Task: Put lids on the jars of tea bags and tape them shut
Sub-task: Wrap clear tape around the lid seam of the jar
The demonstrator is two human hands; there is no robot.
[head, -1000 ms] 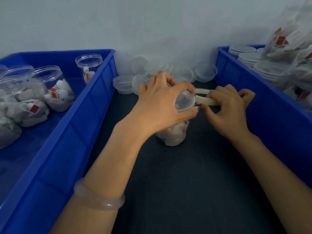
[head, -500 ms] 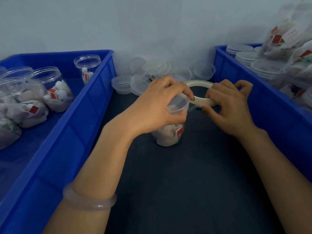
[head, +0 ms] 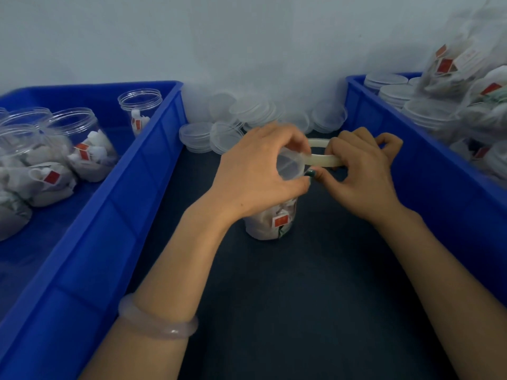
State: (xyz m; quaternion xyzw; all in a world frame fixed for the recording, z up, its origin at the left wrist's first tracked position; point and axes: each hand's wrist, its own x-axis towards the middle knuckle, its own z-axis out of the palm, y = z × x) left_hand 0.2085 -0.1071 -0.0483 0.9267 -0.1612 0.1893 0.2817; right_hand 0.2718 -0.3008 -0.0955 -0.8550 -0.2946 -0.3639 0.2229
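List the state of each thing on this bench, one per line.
Middle jar: upright, lid on, gripped by left hand.
Tape roll: held by right hand, against the lid.
Left bin jars: open, no lids.
Spare lids: loose, piled up.
Right bin jars: lids on.

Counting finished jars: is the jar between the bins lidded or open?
Lidded: a clear lid caps the jar in the left hand; the right hand holds the tape roll at its rim.
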